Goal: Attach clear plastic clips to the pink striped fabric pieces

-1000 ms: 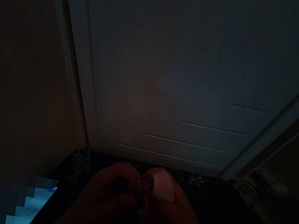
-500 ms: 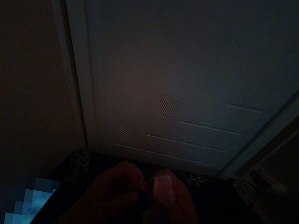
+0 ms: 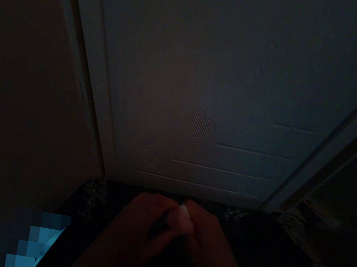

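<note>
Head view: pale wad (image 3: 182,221) sits between both hands, below heart-marked panel (image 3: 186,85). Right hand (image 3: 211,240) grasps wad; left hand (image 3: 133,228) curls beside it, can't tell its grip. Shiny curled bits (image 3: 95,192) left of wad.

Below the striped heart (image 3: 202,125), the left hand (image 3: 132,225) and right hand (image 3: 207,237) meet around a pale pinkish cloth (image 3: 183,220).
</note>
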{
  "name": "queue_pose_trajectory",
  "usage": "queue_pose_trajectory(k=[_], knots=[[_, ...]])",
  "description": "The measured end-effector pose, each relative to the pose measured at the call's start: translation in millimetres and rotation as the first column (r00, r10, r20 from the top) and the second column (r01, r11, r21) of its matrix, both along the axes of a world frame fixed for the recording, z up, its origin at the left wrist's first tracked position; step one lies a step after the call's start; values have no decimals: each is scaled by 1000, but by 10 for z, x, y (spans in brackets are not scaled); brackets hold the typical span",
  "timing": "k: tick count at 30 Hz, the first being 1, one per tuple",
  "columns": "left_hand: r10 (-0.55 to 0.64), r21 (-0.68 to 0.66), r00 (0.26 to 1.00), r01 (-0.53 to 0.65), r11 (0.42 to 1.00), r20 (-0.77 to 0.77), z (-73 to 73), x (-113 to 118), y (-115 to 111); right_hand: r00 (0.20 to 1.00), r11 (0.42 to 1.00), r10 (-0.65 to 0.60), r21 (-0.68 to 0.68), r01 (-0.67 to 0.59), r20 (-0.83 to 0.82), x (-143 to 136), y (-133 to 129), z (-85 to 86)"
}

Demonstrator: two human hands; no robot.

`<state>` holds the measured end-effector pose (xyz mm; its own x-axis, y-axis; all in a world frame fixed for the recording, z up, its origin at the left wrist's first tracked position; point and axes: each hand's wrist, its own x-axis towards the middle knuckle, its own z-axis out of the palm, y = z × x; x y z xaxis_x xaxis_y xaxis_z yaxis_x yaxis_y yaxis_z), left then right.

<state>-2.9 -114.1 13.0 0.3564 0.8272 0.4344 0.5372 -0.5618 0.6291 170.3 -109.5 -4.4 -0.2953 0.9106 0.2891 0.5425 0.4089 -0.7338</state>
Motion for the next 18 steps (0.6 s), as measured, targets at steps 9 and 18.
queue_pose_trajectory(k=[9,18], knots=[[27,-222,997,-11,975,70,103,-27,-94,988,991,46,-120,-64,-146,18,-73,156],[91,-212,980,-52,976,179,166,-99,-88,877,958,-19,-259,-120,-479,190,-158,141]])
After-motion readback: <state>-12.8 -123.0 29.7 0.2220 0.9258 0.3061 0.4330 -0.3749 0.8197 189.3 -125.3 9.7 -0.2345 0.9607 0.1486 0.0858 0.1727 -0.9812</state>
